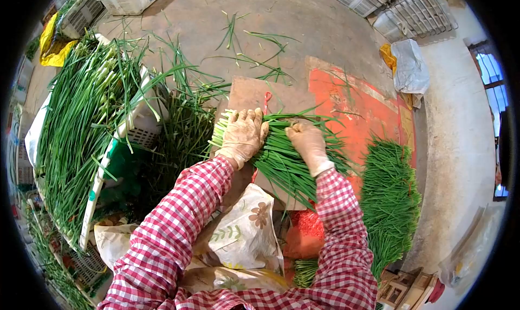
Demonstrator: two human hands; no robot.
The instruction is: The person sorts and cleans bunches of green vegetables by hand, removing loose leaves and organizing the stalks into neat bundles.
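Observation:
A bundle of garlic chives (pixel 287 142) lies crosswise on a brown board (pixel 246 93), its pale stalk ends pointing left. My left hand (pixel 242 134), in a dirty cream glove, rests on the bundle near the pale ends with its fingers stretched out. Farther along the green leaves, my right hand (pixel 309 144), also gloved, has its fingers curled closed on some of them. A red tie (pixel 267 97) sticks out above the bundle, and most of it is hidden beneath the leaves.
A white crate (pixel 92 201) heaped with loose chives (pixel 81 126) stands left. Stacked chive bundles (pixel 387 196) lie right, beside a red-orange sheet (pixel 352 101). Stray leaves (pixel 265 36) litter the floor ahead. A flower-print cloth (pixel 244 228) covers my lap.

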